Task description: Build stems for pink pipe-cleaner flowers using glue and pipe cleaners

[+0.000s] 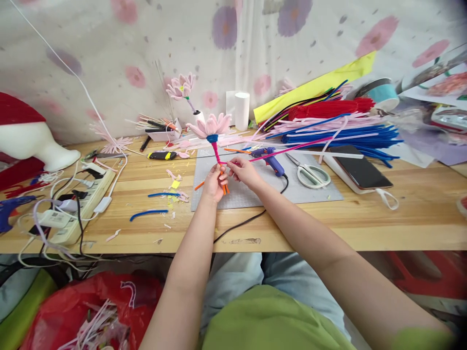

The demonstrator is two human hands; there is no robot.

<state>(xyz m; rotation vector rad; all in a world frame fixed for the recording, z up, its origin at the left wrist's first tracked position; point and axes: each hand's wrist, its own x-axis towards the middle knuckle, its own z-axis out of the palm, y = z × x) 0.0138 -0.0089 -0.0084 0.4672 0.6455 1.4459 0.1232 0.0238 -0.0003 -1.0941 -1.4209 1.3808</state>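
Note:
My left hand (215, 183) is closed around the stem of a pipe cleaner flower (211, 127), which stands upright above the fist. Its petals are pale pink, with a blue band under them and magenta wrapping down the stem. Orange stem ends stick out below the fingers. Just to the right, my right hand (241, 171) pinches a magenta pipe cleaner (292, 148) close to the stem. The long free part of that pipe cleaner stretches away to the right, over the glue gun and toward the blue bundle.
A blue glue gun (272, 160) and scissors (313, 176) lie on the grey cutting mat (204, 194). Bundled blue pipe cleaners (372, 138) and a phone (359, 167) are at right. Behind stands another pink flower (181, 87). A power strip (85, 206) with tangled cables sits left.

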